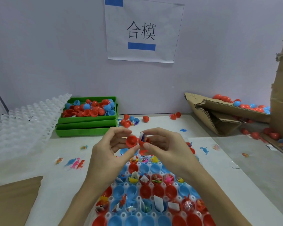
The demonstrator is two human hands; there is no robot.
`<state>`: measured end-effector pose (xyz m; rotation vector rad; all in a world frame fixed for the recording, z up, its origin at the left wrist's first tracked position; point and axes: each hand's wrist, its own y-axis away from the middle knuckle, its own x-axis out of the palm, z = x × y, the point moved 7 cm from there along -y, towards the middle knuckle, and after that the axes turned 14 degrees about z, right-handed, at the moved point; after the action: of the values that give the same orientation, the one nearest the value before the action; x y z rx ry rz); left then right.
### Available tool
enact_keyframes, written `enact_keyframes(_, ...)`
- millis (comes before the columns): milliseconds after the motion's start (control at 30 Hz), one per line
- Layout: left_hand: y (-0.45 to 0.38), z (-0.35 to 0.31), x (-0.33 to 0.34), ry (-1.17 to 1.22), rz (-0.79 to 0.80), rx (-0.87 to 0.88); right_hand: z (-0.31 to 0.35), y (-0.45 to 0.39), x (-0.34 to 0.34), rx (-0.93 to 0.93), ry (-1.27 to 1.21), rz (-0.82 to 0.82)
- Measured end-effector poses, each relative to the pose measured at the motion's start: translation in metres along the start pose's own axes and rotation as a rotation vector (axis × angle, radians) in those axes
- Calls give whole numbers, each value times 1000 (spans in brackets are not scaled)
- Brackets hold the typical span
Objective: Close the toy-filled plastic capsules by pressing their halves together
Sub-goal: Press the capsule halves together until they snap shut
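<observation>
1. The left hand (109, 149) pinches an empty red capsule half (131, 141) between thumb and fingertips, its hollow facing the camera.
2. The right hand (167, 144) pinches the other red capsule half (143, 143), from which a small white-and-blue toy packet (141, 136) sticks up.
3. The two halves touch edge to edge, not yet pressed together, held above the far end of the white holder tray (138, 214).
4. That tray lies on the tabletop (55, 185) beneath the wrists, filled with red and blue halves, many holding toys.
5. A green bin (88, 119) of loose halves stands at the back left, beside a stack of clear trays (23, 121).
6. Torn cardboard boxes (227, 115) with capsules sit at the right.
</observation>
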<state>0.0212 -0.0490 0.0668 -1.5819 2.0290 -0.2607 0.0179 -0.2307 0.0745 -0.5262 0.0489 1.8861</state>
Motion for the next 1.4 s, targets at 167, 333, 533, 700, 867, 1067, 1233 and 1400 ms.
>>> enact_keyframes(167,-1,1,-7,134,-9,-16,12,3,-4,-99,128,-23)
enact_keyframes(333,-2,-4,-5,80,5,6,22,4,5,-173,386,-32)
enact_keyframes(533,1,-7,-4,100,-2,26,29,5,13,-214,558,-40)
enact_keyframes(700,1,-6,3,120,12,19,36,8,9,-266,568,-167)
enact_keyframes(867,1,-9,7,166,52,34,38,8,7,-294,511,-173)
enact_keyframes(1067,2,0,0,272,-39,-61,35,8,6,-316,369,-109)
enact_keyframes(1233,1,2,4,376,-50,-111,39,9,6,-337,437,-96)
enact_keyframes(1400,0,0,4,417,-55,-104,39,11,6,-353,397,-153)
